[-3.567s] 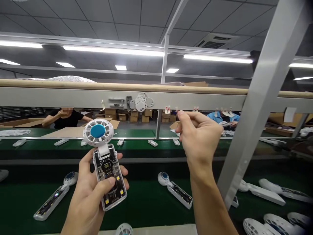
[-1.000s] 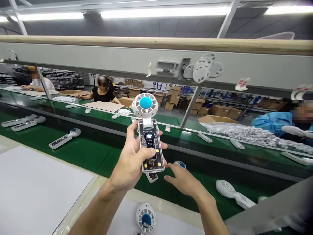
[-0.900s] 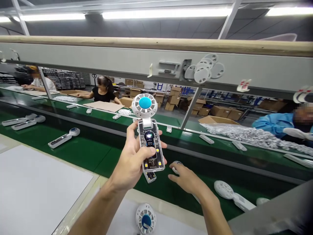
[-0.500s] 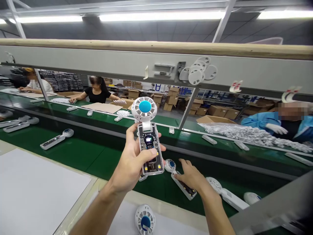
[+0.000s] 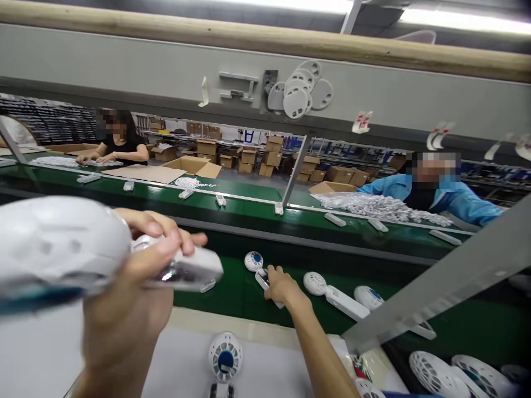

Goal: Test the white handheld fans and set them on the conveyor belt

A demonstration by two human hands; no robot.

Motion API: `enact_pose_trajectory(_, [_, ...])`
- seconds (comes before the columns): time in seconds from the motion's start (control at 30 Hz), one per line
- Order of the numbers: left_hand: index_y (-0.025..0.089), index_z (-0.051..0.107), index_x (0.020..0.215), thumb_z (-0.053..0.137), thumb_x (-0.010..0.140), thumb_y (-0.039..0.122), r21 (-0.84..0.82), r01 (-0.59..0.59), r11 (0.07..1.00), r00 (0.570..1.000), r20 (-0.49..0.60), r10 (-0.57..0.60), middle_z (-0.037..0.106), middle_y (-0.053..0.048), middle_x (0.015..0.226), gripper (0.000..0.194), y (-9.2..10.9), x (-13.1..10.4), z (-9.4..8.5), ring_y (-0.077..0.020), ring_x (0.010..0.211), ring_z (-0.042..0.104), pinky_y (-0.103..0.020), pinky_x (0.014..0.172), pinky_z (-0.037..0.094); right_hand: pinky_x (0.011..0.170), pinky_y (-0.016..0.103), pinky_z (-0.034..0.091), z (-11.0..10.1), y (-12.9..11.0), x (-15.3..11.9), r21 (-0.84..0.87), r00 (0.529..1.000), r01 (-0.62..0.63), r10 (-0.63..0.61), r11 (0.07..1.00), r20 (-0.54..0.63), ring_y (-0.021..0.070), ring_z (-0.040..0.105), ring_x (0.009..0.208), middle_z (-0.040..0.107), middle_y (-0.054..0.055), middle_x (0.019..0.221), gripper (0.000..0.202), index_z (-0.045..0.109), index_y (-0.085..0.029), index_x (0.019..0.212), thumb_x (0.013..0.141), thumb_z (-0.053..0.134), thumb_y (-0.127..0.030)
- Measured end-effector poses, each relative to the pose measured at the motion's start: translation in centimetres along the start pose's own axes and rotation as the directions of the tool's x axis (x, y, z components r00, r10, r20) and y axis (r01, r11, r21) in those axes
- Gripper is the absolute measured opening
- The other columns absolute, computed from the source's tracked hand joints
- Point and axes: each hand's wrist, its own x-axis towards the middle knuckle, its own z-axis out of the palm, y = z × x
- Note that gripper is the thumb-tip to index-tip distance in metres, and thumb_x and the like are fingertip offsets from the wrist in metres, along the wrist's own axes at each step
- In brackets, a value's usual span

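Observation:
My left hand [image 5: 130, 287] is closed around the handle of a white handheld fan [image 5: 62, 243]. The fan is tipped sideways close to the camera, its round head blurred at the left edge. On the green conveyor belt [image 5: 232, 307], my right hand [image 5: 284, 287] grasps the handle of a second handheld fan [image 5: 254, 261] with a blue centre. My fingers cover most of that handle. Just to the right lies another handheld fan [image 5: 344, 301]. One more fan [image 5: 225, 356] with a blue centre rests on the white worktop [image 5: 265, 359] in front of me.
A slanted grey post [image 5: 431, 293] crosses the right side, with more fans [image 5: 435, 376] below it. Above runs a grey beam [image 5: 145, 66] with white discs [image 5: 296, 99]. Beyond the belt sit a person in black [image 5: 124, 146] and another in blue sleeves [image 5: 385, 179], near white parts [image 5: 373, 210].
The fan in my left hand has swung left and closer, turning from upright, circuit board showing, to sideways. My right hand has closed over the other fan's handle. The view has shifted right and down.

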Motion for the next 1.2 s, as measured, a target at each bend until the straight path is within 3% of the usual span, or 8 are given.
enact_pose_trajectory(0.17, [0.02,0.054,0.081,0.066,0.076,0.014,0.011,0.041,0.999,0.99,0.132,-0.042,0.054,0.004,0.072,0.014,-1.5,0.0,0.3,-0.0127,0.061,0.058,-0.035,0.069,0.06,0.09,0.044,0.053,1.3,-0.5,0.8,0.072,1.0,0.025,-0.023,0.997,-0.02,0.0236,0.061,0.106,0.061,0.009,0.119,0.031,0.061,-0.014,0.117,0.089,0.07,-0.024])
enact_pose_trajectory(0.37, [0.014,0.06,0.079,0.075,0.068,0.025,0.432,0.32,0.843,0.941,-0.039,-0.337,0.063,-0.001,0.08,0.021,-11.0,2.7,-0.8,-0.0147,0.077,0.061,-0.025,0.072,0.052,0.075,0.037,0.053,0.5,-0.7,0.8,0.42,0.958,0.226,-0.123,0.879,-0.258,0.0252,0.066,0.089,0.065,0.008,0.093,0.029,0.057,-0.014,0.084,0.063,0.076,-0.008])
enact_pose_trajectory(0.5, [0.011,0.059,0.078,0.073,0.078,0.023,0.654,0.423,0.628,0.853,-0.055,-0.519,0.059,0.0,0.073,0.018,-18.3,3.3,-3.6,-0.0108,0.065,0.056,-0.024,0.062,0.049,0.056,0.031,0.053,-2.1,-1.1,-1.6,0.732,0.905,0.407,-0.131,0.546,-0.406,0.019,0.065,0.065,0.062,0.003,0.081,0.034,0.048,-0.018,0.104,0.075,0.064,-0.027])
enact_pose_trajectory(0.67, [0.012,0.061,0.106,0.065,0.091,0.032,0.89,0.331,0.313,0.832,-0.119,-0.541,0.063,-0.006,0.098,0.025,-23.4,1.8,-7.3,-0.0173,0.089,0.062,-0.037,0.083,0.053,0.048,0.027,0.052,-5.0,-0.8,-6.9,0.808,0.801,0.585,-0.208,0.073,-0.561,0.0141,0.06,0.059,0.063,0.002,0.089,0.039,0.044,-0.022,0.116,0.083,0.046,-0.043])
enact_pose_trajectory(0.8, [0.013,0.062,0.113,0.066,0.089,0.034,0.978,0.138,0.154,0.884,-0.052,-0.465,0.057,-0.01,0.123,0.032,-22.3,1.1,-10.2,-0.027,0.121,0.05,-0.05,0.106,0.04,0.043,0.025,0.048,-6.0,-0.1,-10.3,0.769,0.735,0.563,-0.242,-0.303,-0.633,0.0148,0.059,0.055,0.065,0.001,0.082,0.034,0.051,-0.021,0.11,0.078,0.055,-0.031])
enact_pose_trajectory(0.97, [0.015,0.05,0.134,0.054,0.095,0.039,0.982,0.184,-0.038,0.933,-0.187,-0.309,0.038,-0.015,0.145,0.046,-17.6,2.5,-15.1,-0.0348,0.137,0.033,-0.057,0.112,0.027,0.043,0.026,0.049,-6.5,0.6,-12.3,0.737,0.704,0.566,-0.249,-0.369,-0.665,0.016,0.06,0.055,0.066,0.002,0.084,0.035,0.054,-0.02,0.112,0.077,0.054,-0.025])
enact_pose_trajectory(1.1, [0.012,0.056,0.122,0.061,0.091,0.046,0.891,0.441,-0.106,0.824,-0.448,-0.347,0.055,-0.014,0.125,0.046,-16.1,4.2,-17.9,-0.0288,0.117,0.053,-0.053,0.102,0.041,0.044,0.025,0.049,-6.7,0.8,-13.1,0.725,0.691,0.576,-0.248,-0.378,-0.679,0.0158,0.06,0.055,0.066,0.002,0.084,0.035,0.054,-0.02,0.113,0.078,0.053,-0.025])
enact_pose_trajectory(1.2, [0.013,0.059,0.112,0.065,0.091,0.038,0.828,0.561,0.007,0.758,-0.51,-0.408,0.061,-0.009,0.109,0.034,-16.2,5.0,-17.4,-0.0209,0.099,0.061,-0.041,0.091,0.05,0.045,0.025,0.049,-6.9,0.8,-13.9,0.711,0.689,0.597,-0.216,-0.371,-0.692,0.0149,0.06,0.056,0.066,0.002,0.085,0.036,0.052,-0.02,0.114,0.078,0.055,-0.024])
